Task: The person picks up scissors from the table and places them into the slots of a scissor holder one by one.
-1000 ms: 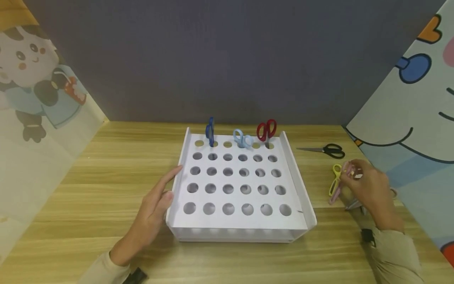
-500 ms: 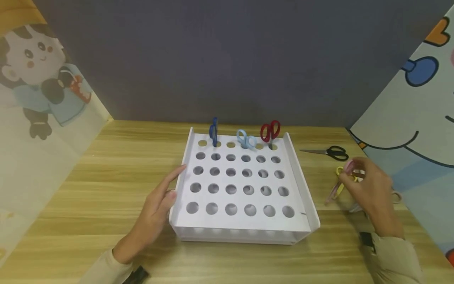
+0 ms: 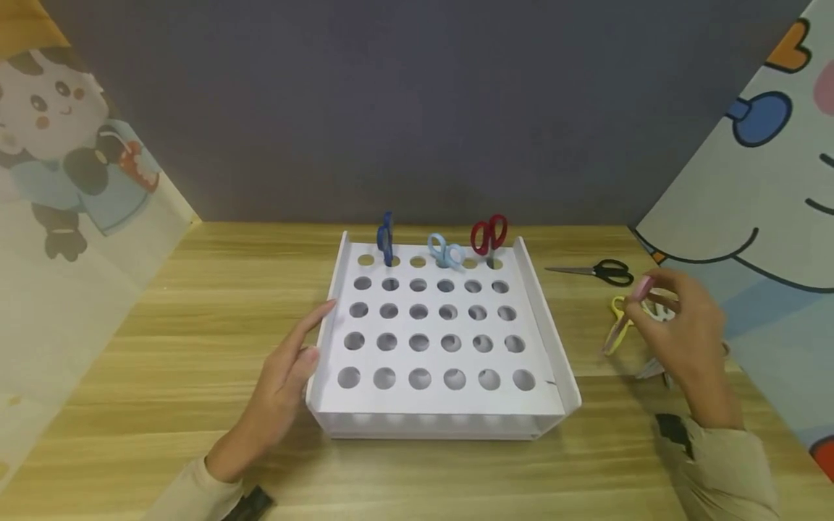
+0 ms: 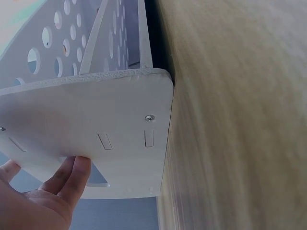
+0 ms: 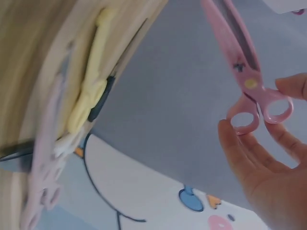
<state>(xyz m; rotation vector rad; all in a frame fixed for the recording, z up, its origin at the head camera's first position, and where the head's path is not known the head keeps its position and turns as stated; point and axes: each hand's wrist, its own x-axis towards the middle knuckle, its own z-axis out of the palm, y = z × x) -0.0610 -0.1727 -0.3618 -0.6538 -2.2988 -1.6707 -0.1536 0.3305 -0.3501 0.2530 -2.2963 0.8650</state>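
Observation:
My right hand (image 3: 691, 333) holds a pair of pink scissors (image 5: 235, 52) by the finger loops, tilted with the blades pointing down toward the table in the head view. In the right wrist view the thumb and fingertips touch the loops. A white rack (image 3: 430, 427) with rows of round holes stands in the middle. My left hand (image 3: 274, 391) rests against its left side wall, fingertips at a cut-out in the left wrist view. Blue scissors (image 3: 385, 242), light blue scissors (image 3: 446, 255) and red scissors (image 3: 489, 237) stand in the rack's back row, handles up.
Black scissors (image 3: 611, 272) lie right of the rack. Yellow scissors (image 5: 88, 103) lie near the right hand. White scissors (image 5: 67, 143) and pale pink scissors (image 5: 45, 143) lie beside them, partly hidden by the hand in the head view. A grey panel (image 3: 417, 108) closes off the back.
My right hand has lifted the pink scissors slightly off the table beside the yellow pair. The left hand has stayed at the rack's side.

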